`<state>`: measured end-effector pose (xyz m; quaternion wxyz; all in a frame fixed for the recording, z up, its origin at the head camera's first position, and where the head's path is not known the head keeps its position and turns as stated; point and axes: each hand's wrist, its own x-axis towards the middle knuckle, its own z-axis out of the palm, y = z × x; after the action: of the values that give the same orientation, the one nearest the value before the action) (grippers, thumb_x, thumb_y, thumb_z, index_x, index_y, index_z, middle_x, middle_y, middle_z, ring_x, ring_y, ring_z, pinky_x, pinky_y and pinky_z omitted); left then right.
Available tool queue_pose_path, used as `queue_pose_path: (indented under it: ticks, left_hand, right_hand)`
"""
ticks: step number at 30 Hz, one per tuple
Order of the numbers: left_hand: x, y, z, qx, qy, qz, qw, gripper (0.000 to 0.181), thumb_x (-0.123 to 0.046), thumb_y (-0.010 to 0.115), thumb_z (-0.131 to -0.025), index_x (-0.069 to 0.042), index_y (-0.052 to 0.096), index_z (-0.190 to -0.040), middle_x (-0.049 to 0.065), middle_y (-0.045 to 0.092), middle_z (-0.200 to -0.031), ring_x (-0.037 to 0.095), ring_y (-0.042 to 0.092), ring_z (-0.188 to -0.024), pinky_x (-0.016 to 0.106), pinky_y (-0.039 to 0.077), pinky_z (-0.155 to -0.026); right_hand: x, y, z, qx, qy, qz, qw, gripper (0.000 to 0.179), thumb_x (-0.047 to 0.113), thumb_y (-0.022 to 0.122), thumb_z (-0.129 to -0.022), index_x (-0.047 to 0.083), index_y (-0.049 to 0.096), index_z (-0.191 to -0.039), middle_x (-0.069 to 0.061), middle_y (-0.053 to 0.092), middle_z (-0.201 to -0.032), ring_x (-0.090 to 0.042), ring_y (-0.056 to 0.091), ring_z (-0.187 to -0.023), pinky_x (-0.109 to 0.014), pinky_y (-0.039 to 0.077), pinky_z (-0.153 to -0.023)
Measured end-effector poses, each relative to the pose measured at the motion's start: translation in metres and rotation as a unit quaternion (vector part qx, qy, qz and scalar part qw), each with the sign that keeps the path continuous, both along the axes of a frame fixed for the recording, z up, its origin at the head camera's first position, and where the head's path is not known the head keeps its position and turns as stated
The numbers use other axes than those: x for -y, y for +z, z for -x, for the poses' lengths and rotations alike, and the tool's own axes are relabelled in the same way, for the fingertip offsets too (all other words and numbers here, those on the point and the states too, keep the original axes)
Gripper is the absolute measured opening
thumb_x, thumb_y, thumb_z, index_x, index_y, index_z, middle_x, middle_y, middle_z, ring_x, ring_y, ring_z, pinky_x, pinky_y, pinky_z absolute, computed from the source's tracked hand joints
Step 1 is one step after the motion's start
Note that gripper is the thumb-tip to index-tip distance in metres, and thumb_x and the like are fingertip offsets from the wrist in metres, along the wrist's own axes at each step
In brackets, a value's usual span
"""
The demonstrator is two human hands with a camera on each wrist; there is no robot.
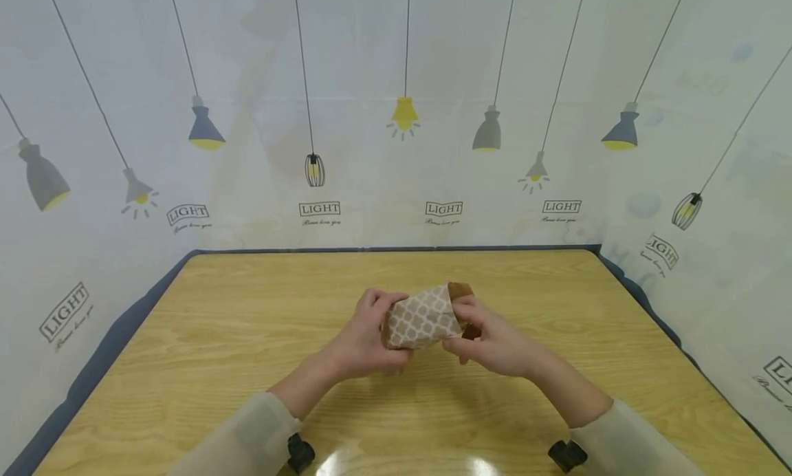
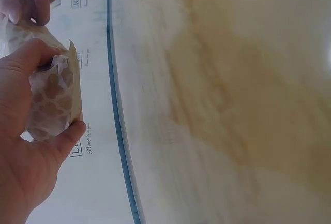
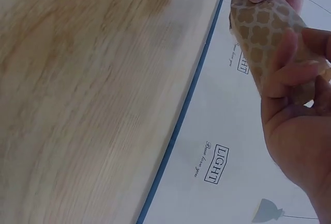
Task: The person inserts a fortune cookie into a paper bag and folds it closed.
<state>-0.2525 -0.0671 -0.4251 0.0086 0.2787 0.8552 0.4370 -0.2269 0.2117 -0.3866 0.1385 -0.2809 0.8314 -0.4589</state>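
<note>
A brown paper bag with a white lattice print is held up over the table, lying roughly sideways. My left hand grips its left end, thumb on one side and fingers on the other. At the right end, plain brown paper shows at the bag's mouth. There my right hand holds the edge between curled fingers and thumb. In the left wrist view the bag looks crinkled under the left hand. The right wrist view shows the right hand's bent fingers over the bag's near end. The bag's inside is hidden.
Under both hands lies a wood-grain table with a dark blue edging along its back and sides. A pale backdrop printed with hanging lamps and "LIGHT" labels surrounds it. Small black devices sit by both sleeves.
</note>
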Motion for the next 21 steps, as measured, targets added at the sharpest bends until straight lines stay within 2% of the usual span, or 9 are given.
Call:
queue_pose_path:
  ticks: [3, 6, 10, 13, 18, 21]
  left_hand:
    - [0.001, 0.001, 0.0, -0.001, 0.004, -0.004, 1.0, 0.093, -0.013, 0.094, -0.081, -0.01, 0.047, -0.161, 0.012, 0.045, -0.139, 0.023, 0.051, -0.12, 0.047, 0.053, -0.107]
    - [0.001, 0.002, 0.0, -0.003, 0.001, -0.005, 1.0, 0.092, -0.012, 0.094, -0.081, -0.009, 0.048, -0.16, 0.012, 0.045, -0.139, 0.023, 0.051, -0.12, 0.046, 0.052, -0.107]
    - [-0.002, 0.0, 0.0, -0.012, -0.016, 0.004, 0.9998, 0.091, -0.011, 0.094, -0.08, -0.009, 0.049, -0.159, 0.012, 0.044, -0.138, 0.023, 0.05, -0.119, 0.046, 0.052, -0.105]
    - [-0.003, -0.002, -0.001, -0.014, -0.028, 0.013, 0.9994, 0.092, -0.011, 0.093, -0.08, -0.01, 0.048, -0.159, 0.012, 0.043, -0.138, 0.022, 0.049, -0.118, 0.044, 0.052, -0.103]
    - [-0.003, -0.002, -0.001, -0.017, -0.017, 0.01, 0.9997, 0.093, -0.014, 0.094, -0.079, -0.01, 0.048, -0.16, 0.012, 0.044, -0.137, 0.022, 0.05, -0.117, 0.044, 0.053, -0.102]
    - [-0.003, 0.0, -0.001, -0.021, -0.019, 0.008, 0.9996, 0.093, -0.014, 0.094, -0.08, -0.01, 0.047, -0.16, 0.012, 0.045, -0.137, 0.022, 0.05, -0.116, 0.044, 0.053, -0.102]
  right_hand:
    - [0.0, 0.0, 0.0, 0.005, -0.011, 0.0, 0.9999, 0.049, 0.02, 0.067, -0.11, 0.014, 0.053, -0.156, -0.019, 0.058, -0.128, -0.034, 0.072, -0.079, -0.031, 0.055, -0.05]
    - [0.001, 0.001, 0.0, 0.022, -0.016, -0.01, 0.9996, 0.051, 0.024, 0.069, -0.109, 0.017, 0.051, -0.156, -0.018, 0.063, -0.118, -0.034, 0.074, -0.075, -0.029, 0.048, -0.044]
    - [0.004, 0.0, 0.0, 0.011, -0.003, -0.018, 0.9998, 0.042, 0.025, 0.069, -0.109, 0.015, 0.058, -0.147, -0.017, 0.062, -0.122, -0.029, 0.072, -0.077, -0.029, 0.05, -0.046]
    - [0.007, 0.0, 0.0, 0.01, 0.002, -0.027, 0.9996, 0.045, 0.027, 0.068, -0.11, 0.014, 0.056, -0.15, -0.016, 0.063, -0.125, -0.028, 0.073, -0.076, -0.031, 0.052, -0.047]
    - [0.011, 0.002, 0.0, 0.003, -0.004, -0.008, 1.0, 0.05, 0.025, 0.068, -0.11, 0.011, 0.049, -0.155, -0.018, 0.065, -0.125, -0.029, 0.072, -0.08, -0.037, 0.061, -0.058]
    - [0.013, 0.003, 0.0, 0.0, -0.002, -0.01, 1.0, 0.045, 0.025, 0.066, -0.111, 0.01, 0.053, -0.152, -0.017, 0.068, -0.119, -0.032, 0.072, -0.08, -0.036, 0.061, -0.058]
